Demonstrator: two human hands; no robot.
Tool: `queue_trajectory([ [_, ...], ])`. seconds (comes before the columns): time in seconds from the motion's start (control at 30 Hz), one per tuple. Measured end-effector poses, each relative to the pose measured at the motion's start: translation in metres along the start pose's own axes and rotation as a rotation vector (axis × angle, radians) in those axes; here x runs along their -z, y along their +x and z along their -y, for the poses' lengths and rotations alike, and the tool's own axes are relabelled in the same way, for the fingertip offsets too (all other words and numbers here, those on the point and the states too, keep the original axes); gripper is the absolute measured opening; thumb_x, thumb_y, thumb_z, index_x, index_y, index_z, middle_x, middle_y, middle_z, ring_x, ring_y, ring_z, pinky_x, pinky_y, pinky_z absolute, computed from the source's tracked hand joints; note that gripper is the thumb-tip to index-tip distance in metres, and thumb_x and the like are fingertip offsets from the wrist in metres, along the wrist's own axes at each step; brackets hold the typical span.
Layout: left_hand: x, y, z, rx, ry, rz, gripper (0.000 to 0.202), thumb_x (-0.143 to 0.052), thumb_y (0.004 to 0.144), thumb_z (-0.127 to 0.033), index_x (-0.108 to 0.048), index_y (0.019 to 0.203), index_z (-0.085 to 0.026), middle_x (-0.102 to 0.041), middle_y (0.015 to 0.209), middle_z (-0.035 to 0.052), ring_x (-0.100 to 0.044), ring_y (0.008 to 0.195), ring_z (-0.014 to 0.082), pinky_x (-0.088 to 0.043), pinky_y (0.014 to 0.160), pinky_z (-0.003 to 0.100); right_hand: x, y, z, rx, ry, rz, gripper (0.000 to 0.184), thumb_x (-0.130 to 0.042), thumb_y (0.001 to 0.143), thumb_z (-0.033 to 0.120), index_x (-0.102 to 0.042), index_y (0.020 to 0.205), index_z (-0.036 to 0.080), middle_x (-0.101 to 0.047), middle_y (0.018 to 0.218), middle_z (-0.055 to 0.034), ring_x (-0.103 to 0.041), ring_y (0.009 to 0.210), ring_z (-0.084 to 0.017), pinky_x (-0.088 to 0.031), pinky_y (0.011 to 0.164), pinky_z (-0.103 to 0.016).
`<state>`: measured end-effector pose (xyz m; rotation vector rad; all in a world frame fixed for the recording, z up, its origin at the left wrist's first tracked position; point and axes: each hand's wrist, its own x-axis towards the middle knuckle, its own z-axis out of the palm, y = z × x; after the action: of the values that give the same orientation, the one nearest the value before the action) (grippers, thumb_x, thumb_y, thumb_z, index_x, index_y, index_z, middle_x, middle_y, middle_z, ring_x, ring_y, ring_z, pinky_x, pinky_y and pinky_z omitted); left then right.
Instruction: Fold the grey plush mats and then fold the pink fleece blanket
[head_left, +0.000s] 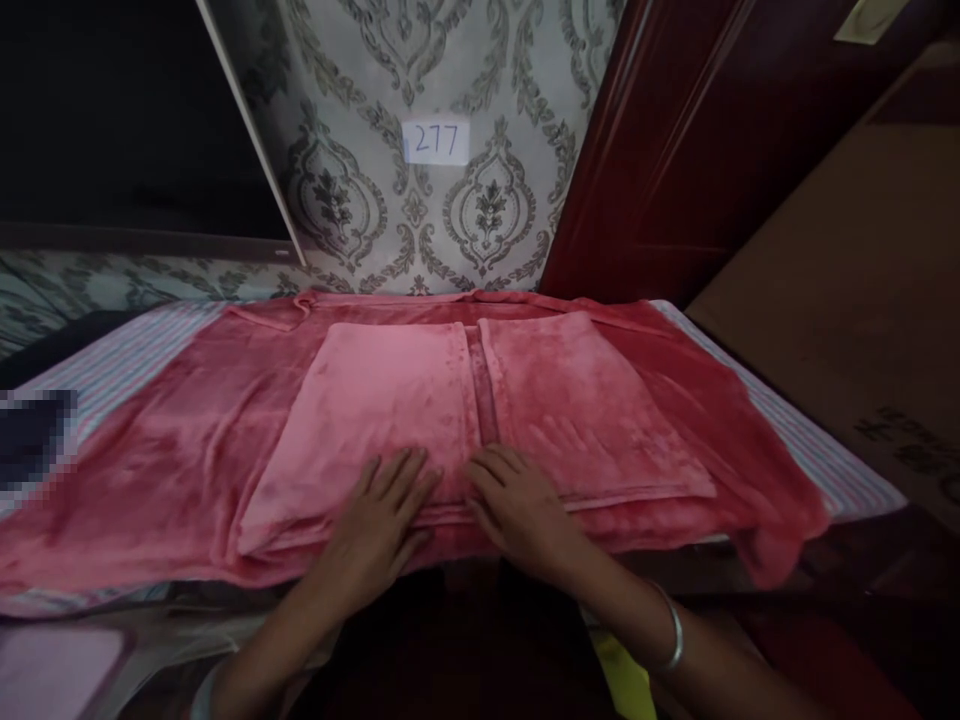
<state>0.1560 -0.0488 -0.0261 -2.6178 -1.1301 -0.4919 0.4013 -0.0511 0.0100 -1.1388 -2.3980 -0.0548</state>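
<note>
A pink plush cloth (375, 390) lies folded, its left and right panels meeting near the middle with a narrow gap between them. Beneath it spreads a larger red-pink plush blanket (172, 480). My left hand (386, 515) rests palm down on the near edge of the left panel, fingers stretched out. Just right of it, my right hand (517, 505) lies on the near edge of the right panel by the gap, its fingers slightly bent and nothing visibly gripped. The undersides of both hands are hidden.
A striped cloth (817, 455) shows under the blanket at both sides. At the back stand a dark screen (135, 120) on the left and a patterned wall with a paper label (436, 142). A red wooden door panel (660, 150) and a cardboard box (840, 280) border the right.
</note>
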Motion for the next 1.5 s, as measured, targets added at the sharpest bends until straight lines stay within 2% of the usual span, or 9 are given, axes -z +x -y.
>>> queue_trajectory([
  [0.13,-0.016,-0.007,-0.011,0.053,0.037,0.004,0.061,-0.056,0.094,-0.032,-0.043,0.154,-0.024,-0.041,0.161,0.0124,-0.039,0.147,0.0331,-0.031,0.118,0.056,-0.028,-0.018,0.001,0.046,-0.022,-0.011,0.051,-0.059,0.094,0.026,-0.052,0.142,0.008,-0.057,0.146,-0.0167,-0.048,0.138,-0.029,-0.04,0.115,-0.046],
  [0.3,-0.019,-0.011,-0.014,0.074,0.048,0.017,0.063,-0.06,0.092,-0.029,-0.044,0.153,-0.023,-0.039,0.162,0.0163,-0.038,0.147,0.0376,-0.03,0.116,0.061,-0.054,-0.034,0.002,0.03,0.002,0.015,0.064,-0.062,0.093,0.028,-0.045,0.15,0.004,-0.046,0.155,-0.0202,-0.038,0.148,-0.03,-0.04,0.118,-0.048],
  [0.47,-0.01,-0.006,-0.011,0.083,-0.025,0.049,0.062,-0.057,0.095,-0.037,-0.041,0.154,-0.025,-0.04,0.161,0.0148,-0.037,0.147,0.0365,-0.032,0.116,0.061,-0.015,-0.03,-0.007,0.022,0.145,-0.133,0.054,-0.048,0.099,0.02,-0.044,0.153,0.014,-0.058,0.145,-0.0148,-0.049,0.14,-0.023,-0.044,0.116,-0.046],
  [0.6,0.001,0.008,-0.017,0.105,-0.05,0.045,0.058,-0.052,0.098,-0.037,-0.042,0.153,-0.024,-0.041,0.16,0.0145,-0.037,0.147,0.036,-0.031,0.117,0.061,0.006,-0.038,-0.034,-0.146,0.089,-0.275,0.053,-0.044,0.102,0.023,-0.043,0.154,0.017,-0.059,0.144,-0.0156,-0.049,0.139,-0.027,-0.041,0.116,-0.052],
  [0.8,-0.014,0.031,-0.048,0.05,-0.054,0.081,0.063,-0.054,0.095,-0.028,-0.04,0.155,-0.02,-0.036,0.163,0.0154,-0.03,0.152,0.0361,-0.022,0.121,0.064,-0.027,-0.06,-0.048,-0.282,-0.078,-0.076,0.055,-0.051,0.101,0.034,-0.045,0.154,0.023,-0.048,0.155,-0.012,-0.035,0.148,-0.032,-0.031,0.117,-0.061],
  [0.93,-0.023,0.031,-0.056,0.064,-0.058,0.109,0.065,-0.056,0.093,-0.027,-0.039,0.156,-0.02,-0.038,0.162,0.015,-0.03,0.151,0.0373,-0.022,0.121,0.066,-0.042,-0.065,-0.045,-0.281,-0.109,-0.082,0.055,-0.053,0.101,0.038,-0.045,0.153,0.022,-0.049,0.155,-0.0102,-0.033,0.149,-0.03,-0.028,0.119,-0.057],
  [1.1,-0.013,0.031,-0.046,0.049,-0.102,0.099,0.063,-0.056,0.094,-0.028,-0.042,0.154,-0.02,-0.041,0.161,0.0152,-0.036,0.149,0.0368,-0.027,0.119,0.066,-0.039,-0.062,-0.043,-0.293,-0.111,-0.083,0.056,-0.056,0.1,0.038,-0.047,0.152,0.02,-0.049,0.155,-0.0109,-0.033,0.149,-0.029,-0.026,0.12,-0.056],
  [1.27,-0.005,0.055,-0.038,-0.003,-0.175,-0.042,0.058,-0.051,0.097,-0.028,-0.042,0.153,-0.019,-0.045,0.158,0.0179,-0.038,0.148,0.0337,-0.034,0.118,0.059,-0.023,-0.06,-0.045,-0.302,-0.04,-0.089,0.054,-0.057,0.098,0.035,-0.049,0.15,0.022,-0.052,0.153,-0.0125,-0.038,0.146,-0.028,-0.033,0.118,-0.056],
  [1.5,-0.019,0.078,-0.063,-0.206,-0.202,0.086,0.067,-0.059,0.09,-0.022,-0.041,0.154,-0.023,-0.039,0.163,0.0112,-0.035,0.15,0.0343,-0.035,0.119,0.059,0.019,-0.099,-0.121,-0.503,-0.079,-0.444,0.045,-0.048,0.098,0.034,-0.062,0.137,0.017,-0.063,0.138,-0.0178,-0.054,0.133,-0.031,-0.041,0.113,-0.058],
])
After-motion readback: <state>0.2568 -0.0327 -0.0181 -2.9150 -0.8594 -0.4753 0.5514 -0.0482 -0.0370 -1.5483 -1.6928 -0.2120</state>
